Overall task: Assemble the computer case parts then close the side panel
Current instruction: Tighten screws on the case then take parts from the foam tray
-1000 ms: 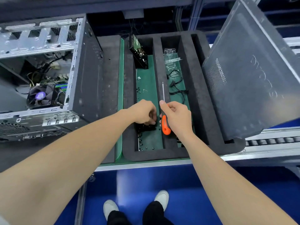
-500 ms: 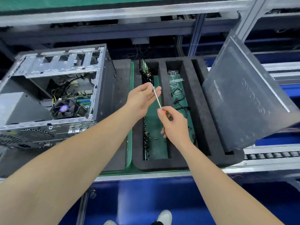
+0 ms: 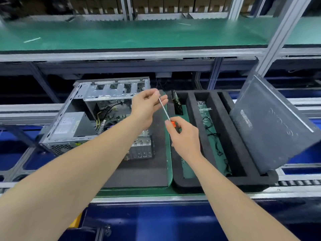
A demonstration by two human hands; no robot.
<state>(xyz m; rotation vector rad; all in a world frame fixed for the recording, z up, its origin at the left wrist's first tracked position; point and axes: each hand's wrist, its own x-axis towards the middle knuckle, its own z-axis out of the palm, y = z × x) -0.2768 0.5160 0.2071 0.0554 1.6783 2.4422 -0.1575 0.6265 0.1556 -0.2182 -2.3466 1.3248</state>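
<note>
Screwdriver (image 3: 164,109) up between both hands! Most of its orange handle is buried in the right hand (image 3: 185,140), which grips it. The tip vanishes among the left hand (image 3: 145,108) fingertips pinching the shaft; whether a screw sits there, can't tell. One screwdriver, one open computer case (image 3: 111,92), one side panel (image 3: 271,122). Shaft runs diagonally, tip up toward the left hand, handle down. Case lies just left of the left hand, partly hidden by that forearm. Panel leans tilted right of the right hand, lower corner in the black foam tray (image 3: 225,183).
</note>
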